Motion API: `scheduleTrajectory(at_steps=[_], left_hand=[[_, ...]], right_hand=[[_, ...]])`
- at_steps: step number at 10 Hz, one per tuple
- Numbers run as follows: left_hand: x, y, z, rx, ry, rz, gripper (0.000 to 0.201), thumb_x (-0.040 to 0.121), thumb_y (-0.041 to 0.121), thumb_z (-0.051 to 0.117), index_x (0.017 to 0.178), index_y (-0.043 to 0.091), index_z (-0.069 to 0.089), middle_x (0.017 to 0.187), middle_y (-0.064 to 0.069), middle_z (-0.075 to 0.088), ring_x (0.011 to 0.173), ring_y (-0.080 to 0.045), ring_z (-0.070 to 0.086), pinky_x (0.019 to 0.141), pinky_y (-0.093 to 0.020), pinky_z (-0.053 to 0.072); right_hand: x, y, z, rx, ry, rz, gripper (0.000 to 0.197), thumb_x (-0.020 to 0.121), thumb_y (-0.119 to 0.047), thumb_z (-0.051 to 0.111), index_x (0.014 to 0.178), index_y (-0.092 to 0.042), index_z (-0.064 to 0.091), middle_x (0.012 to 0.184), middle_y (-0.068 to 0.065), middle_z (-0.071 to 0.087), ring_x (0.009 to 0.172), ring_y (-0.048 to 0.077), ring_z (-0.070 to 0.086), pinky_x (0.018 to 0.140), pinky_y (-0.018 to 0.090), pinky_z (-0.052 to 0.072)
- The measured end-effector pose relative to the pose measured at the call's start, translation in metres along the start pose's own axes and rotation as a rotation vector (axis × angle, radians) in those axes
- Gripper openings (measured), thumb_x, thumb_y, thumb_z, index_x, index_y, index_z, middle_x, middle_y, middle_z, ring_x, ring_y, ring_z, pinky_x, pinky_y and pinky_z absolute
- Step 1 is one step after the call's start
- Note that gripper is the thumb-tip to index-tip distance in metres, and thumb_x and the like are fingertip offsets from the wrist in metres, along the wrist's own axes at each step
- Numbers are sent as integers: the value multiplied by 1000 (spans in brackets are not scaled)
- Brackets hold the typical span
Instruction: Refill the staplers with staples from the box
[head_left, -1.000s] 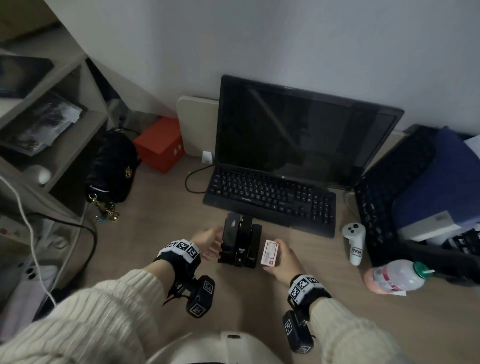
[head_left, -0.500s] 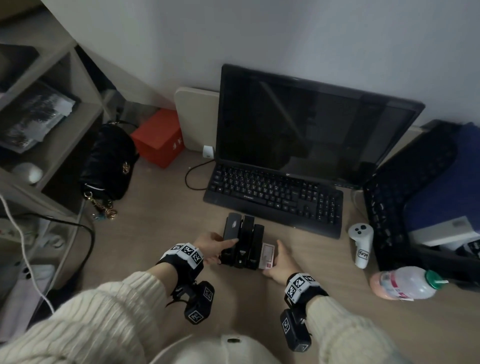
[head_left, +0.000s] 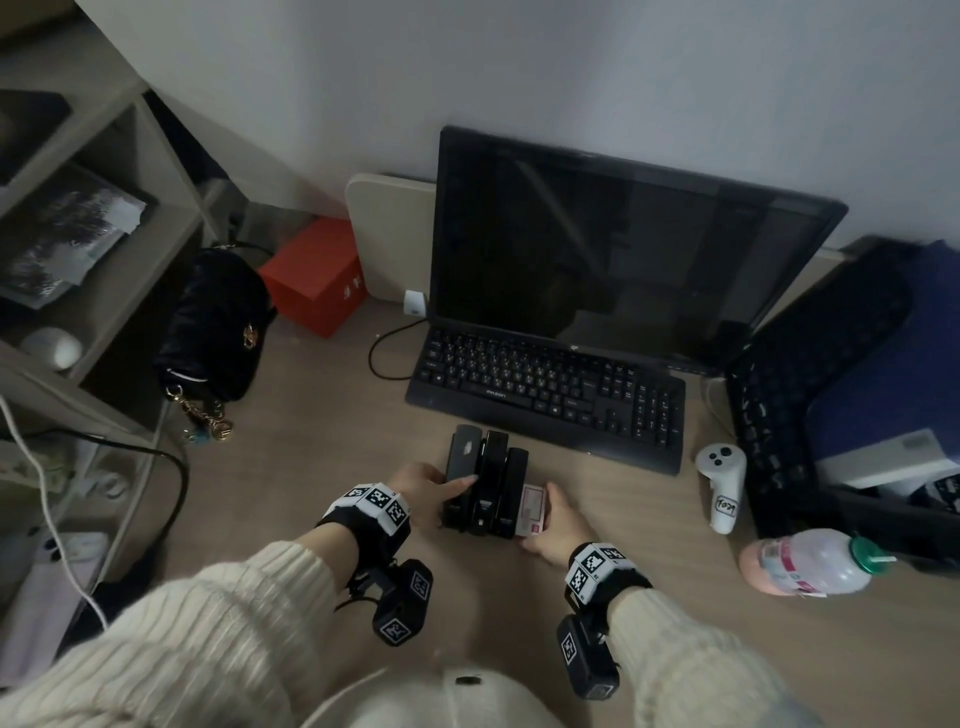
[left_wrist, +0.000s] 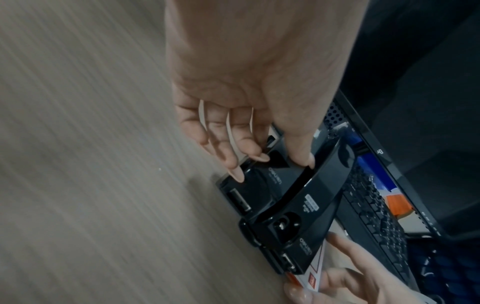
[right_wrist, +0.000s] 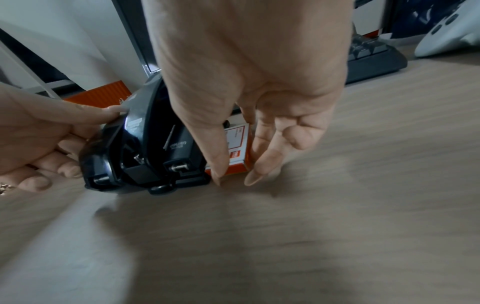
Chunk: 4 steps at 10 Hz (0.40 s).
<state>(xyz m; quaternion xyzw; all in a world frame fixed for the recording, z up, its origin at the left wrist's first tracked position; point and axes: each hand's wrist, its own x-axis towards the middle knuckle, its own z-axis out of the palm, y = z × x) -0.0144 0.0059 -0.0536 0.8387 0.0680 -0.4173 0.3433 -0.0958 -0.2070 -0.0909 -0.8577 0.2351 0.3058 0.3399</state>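
Left hand (head_left: 426, 483) grips staplers (head_left: 488, 483), right hand (head_left: 558, 525) pinches staple box (head_left: 531, 512); keyboard (head_left: 545, 384) edge near

Person, both arms in view: left sleeve (head_left: 208, 623) and right sleeve (head_left: 696, 654) in cream chunky ribbed knit, cuffs ending just behind the wristbands. The left wristband (head_left: 371, 506) and right wristband (head_left: 597, 566) are black straps faced with white tiles printed with black square codes. Under the wristbands hang the left camera unit (head_left: 402, 603) and right camera unit (head_left: 584, 657), black blocks bearing the same codes. The fingers (left_wrist: 223, 152) have long, pale, pointed nails.
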Motion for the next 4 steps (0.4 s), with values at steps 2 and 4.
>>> scheduleTrajectory(at_steps=[2, 4], left_hand=[[-8, 5, -2, 51, -3, 28, 54, 88, 60, 58, 104, 9, 67, 76, 1, 69, 58, -9, 60, 50, -19, 45], [-17, 6, -5, 32, 28, 74, 49, 96, 54, 47, 104, 9, 67, 74, 3, 70, 67, -11, 64, 64, -26, 53]], right_hand=[[-9, -4, 0, -63, 35, 8, 105, 74, -19, 74, 152, -22, 4, 138, 3, 52, 117, 23, 56, 99, 35, 47], [-23, -2, -5, -67, 42, 43, 104, 74, -18, 73, 153, -24, 6, 143, 3, 48, 118, 22, 56, 95, 31, 48]])
